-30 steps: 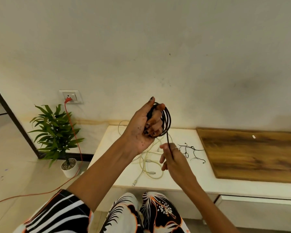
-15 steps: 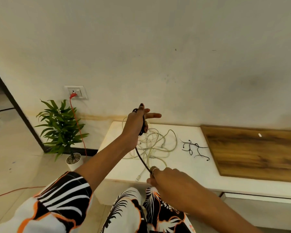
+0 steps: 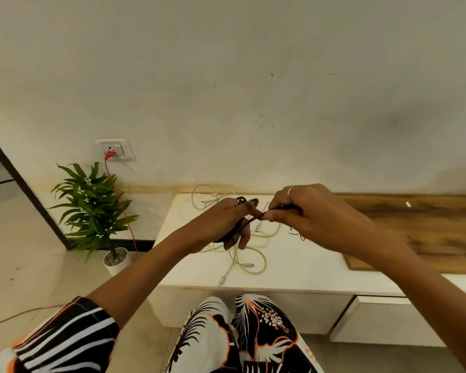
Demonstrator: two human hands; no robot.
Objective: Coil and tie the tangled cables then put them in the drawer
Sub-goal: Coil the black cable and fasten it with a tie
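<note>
Left hand [image 3: 228, 222] gripping thin black coiled cable [image 3: 249, 220]; right hand [image 3: 304, 216] pinching its loose tail. Looking limp, light; best held at the bundle.

Low surface [image 3: 293, 267] at 12 o'clock against the wall, loose cables [image 3: 249, 254] piled on its left part, wood panel [image 3: 425, 227] on its right part at 2 o'clock. Both hands over the cable pile: left hand [image 3: 228, 222] just left of right hand [image 3: 310, 219], one cable [image 3: 250, 219] stretched between them. Potted plant [image 3: 92, 208] on the floor at 10 o'clock, wall socket [image 3: 115, 149] above it, drawer front [image 3: 388, 321] under the surface at 4 o'clock.
</note>
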